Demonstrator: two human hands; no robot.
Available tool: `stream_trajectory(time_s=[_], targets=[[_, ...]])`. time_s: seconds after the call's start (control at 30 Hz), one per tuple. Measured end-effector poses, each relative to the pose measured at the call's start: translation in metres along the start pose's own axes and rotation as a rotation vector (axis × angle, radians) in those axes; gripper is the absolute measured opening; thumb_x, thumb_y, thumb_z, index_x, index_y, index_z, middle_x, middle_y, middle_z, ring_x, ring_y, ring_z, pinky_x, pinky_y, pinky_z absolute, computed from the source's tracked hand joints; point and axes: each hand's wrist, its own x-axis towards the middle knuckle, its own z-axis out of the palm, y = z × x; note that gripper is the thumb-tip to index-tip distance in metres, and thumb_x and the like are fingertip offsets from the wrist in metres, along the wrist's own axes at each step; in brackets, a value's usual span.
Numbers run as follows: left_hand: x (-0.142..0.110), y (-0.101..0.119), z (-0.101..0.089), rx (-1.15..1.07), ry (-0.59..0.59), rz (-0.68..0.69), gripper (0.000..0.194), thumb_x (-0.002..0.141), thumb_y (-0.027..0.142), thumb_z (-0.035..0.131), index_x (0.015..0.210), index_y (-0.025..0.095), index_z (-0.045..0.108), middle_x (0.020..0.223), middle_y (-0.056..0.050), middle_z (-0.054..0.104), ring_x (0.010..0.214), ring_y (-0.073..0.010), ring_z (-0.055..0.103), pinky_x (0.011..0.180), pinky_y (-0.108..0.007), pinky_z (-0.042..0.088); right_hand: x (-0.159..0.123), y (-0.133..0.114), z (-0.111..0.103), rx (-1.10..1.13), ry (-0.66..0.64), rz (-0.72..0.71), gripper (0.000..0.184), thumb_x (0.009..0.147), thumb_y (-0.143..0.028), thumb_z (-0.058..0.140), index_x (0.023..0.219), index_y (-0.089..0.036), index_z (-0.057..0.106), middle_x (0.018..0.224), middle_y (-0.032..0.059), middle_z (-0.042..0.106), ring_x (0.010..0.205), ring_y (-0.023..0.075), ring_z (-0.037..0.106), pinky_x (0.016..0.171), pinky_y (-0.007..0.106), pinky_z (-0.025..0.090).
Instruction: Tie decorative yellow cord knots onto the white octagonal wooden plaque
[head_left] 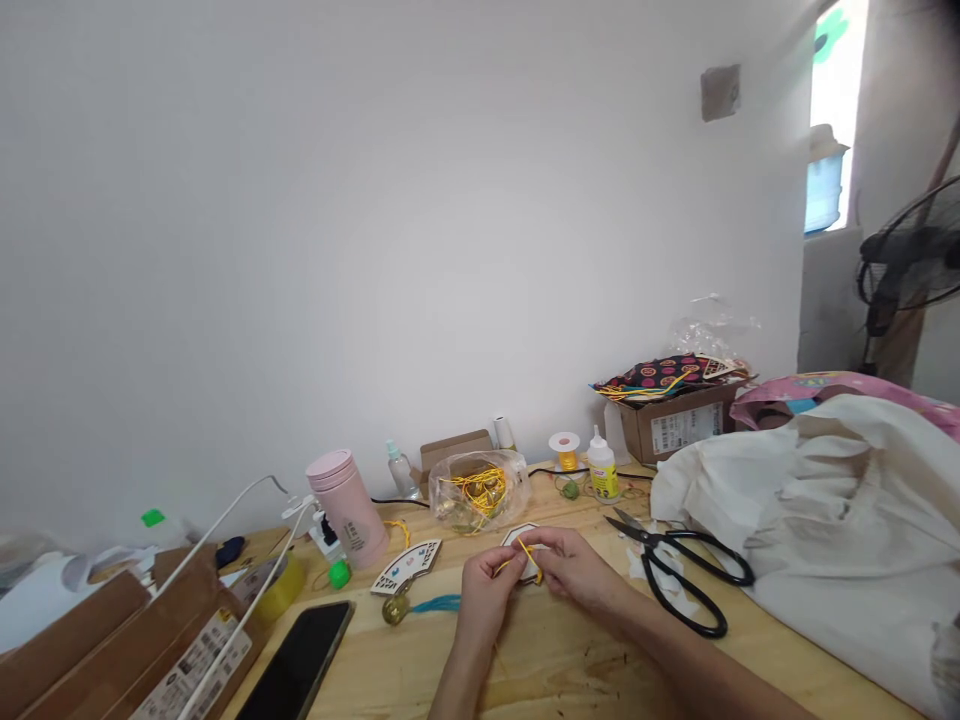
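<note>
My left hand [486, 590] and my right hand [571, 562] meet over the front middle of the table, fingers pinched on a yellow cord [527, 550]. Behind and partly under my fingers lies a flat pale piece with a dark border [517, 536], mostly hidden. Left of my left hand is a fan-shaped decorated piece [407, 567]. Close to it, a gold bell-like ball [395, 609] lies beside a teal tassel [436, 603], whose right end is hidden by my left hand.
Black-handled scissors [660, 560] lie right of my hands, by white cloth [817, 500]. Behind stand a glue bottle [602, 470], a yellow thread spool [565, 455] and a plastic bag of yellow cords [480, 490]. A pink tumbler [349, 510], phone [300, 660] and cardboard box [142, 640] are left.
</note>
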Motion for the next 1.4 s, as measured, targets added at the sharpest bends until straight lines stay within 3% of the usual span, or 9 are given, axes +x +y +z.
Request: stream_trajectory(time_s=[0.2,0.33,0.43,0.57,0.83,0.97,1.13,1.4], targets=[[-0.004,0.007,0.002,-0.115,-0.042,-0.093,0.016,0.055,0.028,0.062,0.053,0.012,0.064,0.037,0.004,0.049,0.036,-0.0059,0.036,0.042,-0.018,0.029,-0.005,0.004,0.000,-0.631,0.152,-0.316,0.026,0.072,-0.025,0.039,0.090,-0.022,0.058,0.062,-0.0010,0.056,0.050,0.0092,0.043,0.048,0.019,0.029],[-0.007,0.013,0.004,-0.187,-0.085,-0.191,0.023,0.054,0.034,0.063,0.055,0.011,0.062,0.030,0.010,0.029,0.031,-0.0021,0.017,0.035,-0.017,0.013,-0.011,0.001,-0.002,-0.829,0.170,-0.308,0.027,0.071,-0.024,0.042,0.094,-0.025,0.055,0.068,-0.0006,0.059,0.059,0.0115,0.049,0.055,0.019,0.031],[-0.008,0.014,0.005,-0.215,-0.114,-0.199,0.025,0.055,0.035,0.063,0.058,0.010,0.062,0.033,0.011,0.022,0.034,-0.0017,0.012,0.036,-0.018,0.007,-0.010,0.000,-0.002,-0.859,0.177,-0.306,0.026,0.071,-0.023,0.042,0.093,-0.026,0.055,0.070,-0.0008,0.061,0.060,0.0114,0.051,0.054,0.019,0.031],[-0.008,0.013,0.005,-0.194,-0.130,-0.161,0.029,0.055,0.036,0.063,0.065,0.009,0.062,0.035,0.009,0.026,0.035,-0.0021,0.015,0.036,-0.018,0.007,-0.009,0.000,-0.002,-0.876,0.198,-0.300,0.026,0.071,-0.024,0.042,0.094,-0.027,0.055,0.066,-0.0018,0.061,0.056,0.0109,0.050,0.051,0.019,0.029],[-0.002,0.003,0.007,-0.087,-0.068,-0.168,0.038,0.048,0.048,0.063,0.044,0.012,0.053,0.031,0.009,0.031,0.030,-0.0016,0.019,0.034,-0.017,0.009,-0.008,0.002,-0.005,-0.940,0.199,-0.321,0.024,0.073,-0.026,0.040,0.091,-0.028,0.057,0.074,-0.0018,0.064,0.065,0.0123,0.054,0.055,0.020,0.031],[-0.001,0.000,0.007,-0.048,-0.059,-0.147,0.037,0.052,0.048,0.061,0.050,0.011,0.059,0.038,0.004,0.044,0.030,-0.0027,0.027,0.033,-0.017,0.011,-0.005,0.002,-0.008,-1.011,0.221,-0.310,0.020,0.073,-0.025,0.042,0.084,-0.026,0.059,0.079,-0.0008,0.064,0.070,0.0137,0.056,0.058,0.021,0.032],[-0.001,-0.005,0.004,-0.011,-0.010,-0.155,0.034,0.056,0.044,0.060,0.063,0.011,0.066,0.036,0.005,0.043,0.031,-0.0033,0.026,0.033,-0.017,0.014,-0.003,0.005,-0.009,-1.101,0.240,-0.270,0.019,0.074,-0.029,0.042,0.074,-0.024,0.060,0.074,0.0005,0.064,0.067,0.0146,0.056,0.056,0.022,0.032],[-0.001,-0.007,0.001,-0.087,0.052,-0.183,0.028,0.053,0.034,0.066,0.068,0.011,0.067,0.048,-0.001,0.057,0.044,-0.0079,0.044,0.037,-0.015,0.028,-0.003,0.007,-0.007,-1.062,0.243,-0.327,0.016,0.073,-0.028,0.043,0.072,-0.023,0.059,0.073,-0.0006,0.062,0.064,0.0124,0.053,0.054,0.021,0.031]])
